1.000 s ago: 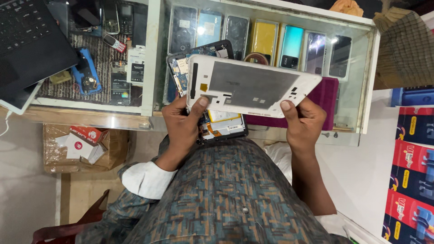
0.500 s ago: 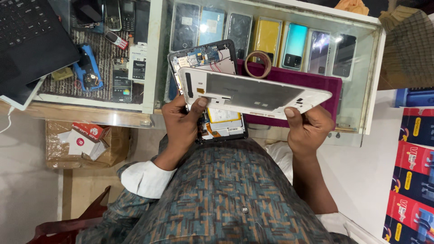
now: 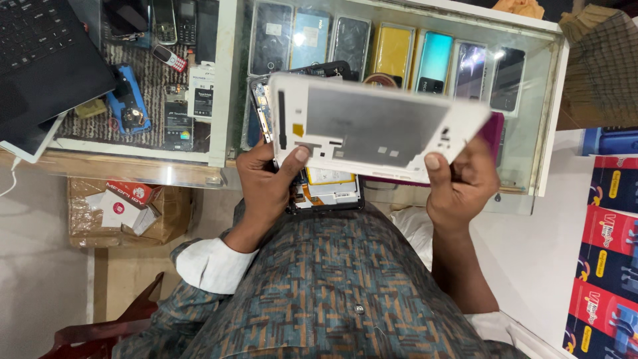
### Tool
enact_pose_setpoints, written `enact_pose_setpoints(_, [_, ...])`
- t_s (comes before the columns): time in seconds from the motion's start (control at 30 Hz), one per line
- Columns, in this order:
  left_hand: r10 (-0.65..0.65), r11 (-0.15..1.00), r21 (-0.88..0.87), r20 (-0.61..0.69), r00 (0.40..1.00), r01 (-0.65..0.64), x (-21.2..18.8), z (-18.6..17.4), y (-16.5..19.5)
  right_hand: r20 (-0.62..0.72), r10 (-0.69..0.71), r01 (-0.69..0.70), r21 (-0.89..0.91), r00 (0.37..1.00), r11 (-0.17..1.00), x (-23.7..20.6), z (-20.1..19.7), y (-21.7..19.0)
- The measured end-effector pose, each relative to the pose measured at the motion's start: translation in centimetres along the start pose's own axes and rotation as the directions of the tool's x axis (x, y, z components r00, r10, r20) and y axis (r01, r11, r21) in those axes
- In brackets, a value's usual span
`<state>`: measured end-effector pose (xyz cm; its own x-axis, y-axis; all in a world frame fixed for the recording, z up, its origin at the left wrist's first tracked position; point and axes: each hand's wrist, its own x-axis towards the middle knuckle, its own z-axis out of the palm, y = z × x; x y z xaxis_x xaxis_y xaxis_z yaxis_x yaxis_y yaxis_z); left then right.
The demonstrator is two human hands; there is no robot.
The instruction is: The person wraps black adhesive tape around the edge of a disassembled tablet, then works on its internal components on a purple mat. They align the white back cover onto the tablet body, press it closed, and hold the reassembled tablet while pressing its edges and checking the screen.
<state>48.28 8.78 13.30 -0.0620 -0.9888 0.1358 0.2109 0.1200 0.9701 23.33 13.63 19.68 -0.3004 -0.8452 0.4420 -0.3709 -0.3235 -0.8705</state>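
- Left hand (image 3: 269,183) gripping the left short edge of a white tablet shell (image 3: 375,126), thumb pressed on its inner face, fingers wrapped behind.
- Right hand (image 3: 462,183) clamped on the shell's near right edge, thumb on top, fingers underneath.
- Shell held level above the lap, near the front of the glass counter (image 3: 222,93); inner side up, grey metal plate in its middle.
- Under the shell and partly hidden, an opened tablet body (image 3: 329,189), circuit parts and a yellow-and-white panel showing; cannot tell whether pinned by the left fingers or resting on the lap.
- Judged from this: shell already lifted away from the body, insides exposed; no tool in either hand, no further part visibly removed, inner work seemingly still to do.
- Beyond the hands, a maroon mat (image 3: 495,133) on the counter, mostly covered by the shell.
- Under the glass at the far side, a row of phones (image 3: 392,50) in black, blue, yellow and teal.
- Far left, a laptop (image 3: 40,60); just right of it a blue tool (image 3: 129,100) and small keypad handsets.
- Near left, below the counter, a cardboard box (image 3: 119,209) with red-and-white packets.
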Motion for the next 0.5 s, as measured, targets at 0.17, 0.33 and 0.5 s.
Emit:
enact_pose_setpoints(0.17, [-0.071, 0.997, -0.035, 0.015, 0.997, 0.071, 0.4, 0.2, 0.8, 0.015, 0.129, -0.13, 0.137, 0.992, 0.982, 1.1, 0.6, -0.6])
enact_pose_setpoints(0.33, [-0.17, 0.971, -0.174, -0.034, 0.985, 0.162, 1.7, 0.8, 2.6, 0.138, -0.216, 0.231, -0.107, 0.967, 0.967, 2.8, -0.9, -0.1])
enact_pose_setpoints(0.5, [-0.178, 0.946, -0.286, -0.065, 0.982, 0.153, 3.4, 1.6, 5.3, 0.338, -0.404, 0.521, -0.429, 0.85, 0.738, 5.2, -2.6, -2.4])
